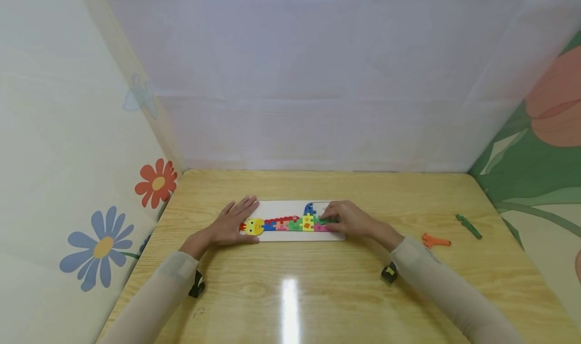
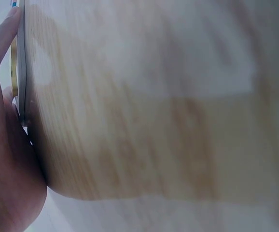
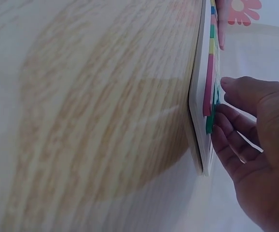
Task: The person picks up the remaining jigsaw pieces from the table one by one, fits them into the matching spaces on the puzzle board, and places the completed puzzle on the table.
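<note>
A white board (image 1: 272,236) lies on the table, holding a row of colourful interlocking pieces with a yellow giraffe head (image 1: 255,226) at its left. My left hand (image 1: 233,223) rests over the board's left end, fingers spread; part of it shows in the left wrist view (image 2: 6,145). My right hand (image 1: 349,219) is at the board's right part, fingers bent around a green piece (image 1: 328,221). In the right wrist view, fingertips of my right hand (image 3: 260,130) touch the green piece (image 3: 209,124) beside a pink one (image 3: 209,87); the thumb is raised nearby. A blue piece (image 1: 309,209) stands above the row.
To the right on the wooden table (image 1: 336,293) lie an orange piece (image 1: 436,240) and a long green piece (image 1: 469,227), apart from the board. A white wall covering (image 1: 317,81) stands behind the table; flower-patterned coverings flank it.
</note>
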A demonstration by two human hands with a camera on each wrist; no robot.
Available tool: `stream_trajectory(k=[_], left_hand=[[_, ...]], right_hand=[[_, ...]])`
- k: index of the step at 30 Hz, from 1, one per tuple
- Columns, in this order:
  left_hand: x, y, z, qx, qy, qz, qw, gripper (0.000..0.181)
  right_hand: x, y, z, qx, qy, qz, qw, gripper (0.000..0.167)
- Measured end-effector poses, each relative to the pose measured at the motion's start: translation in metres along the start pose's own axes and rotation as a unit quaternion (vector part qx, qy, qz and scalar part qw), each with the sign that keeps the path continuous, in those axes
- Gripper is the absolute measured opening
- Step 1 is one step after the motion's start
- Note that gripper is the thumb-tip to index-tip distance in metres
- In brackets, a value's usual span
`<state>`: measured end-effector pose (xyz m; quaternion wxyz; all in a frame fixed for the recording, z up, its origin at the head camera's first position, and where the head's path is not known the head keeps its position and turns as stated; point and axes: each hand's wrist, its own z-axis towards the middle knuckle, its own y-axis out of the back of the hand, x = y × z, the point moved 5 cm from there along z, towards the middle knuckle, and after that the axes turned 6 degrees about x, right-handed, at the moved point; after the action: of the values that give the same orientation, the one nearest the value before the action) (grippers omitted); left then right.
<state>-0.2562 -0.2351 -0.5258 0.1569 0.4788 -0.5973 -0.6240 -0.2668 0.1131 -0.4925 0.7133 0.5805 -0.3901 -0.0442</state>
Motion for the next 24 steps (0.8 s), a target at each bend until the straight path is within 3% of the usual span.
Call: stream_trajectory(k=[8, 24], left_hand=[[0.000, 0.000, -0.001, 0.000, 0.001, -0.004, 1.0000, 0.113], [0.004, -0.002, 0.002, 0.010, 0.006, 0.002, 0.9999, 0.114]], right_hand=[[-0.001, 0.006, -0.008, -0.010, -0.015, -0.001, 0.9998, 0.031], [-0.012, 0.021, -0.030, -0.046, 0.003, -0.015, 0.9988, 0.031]])
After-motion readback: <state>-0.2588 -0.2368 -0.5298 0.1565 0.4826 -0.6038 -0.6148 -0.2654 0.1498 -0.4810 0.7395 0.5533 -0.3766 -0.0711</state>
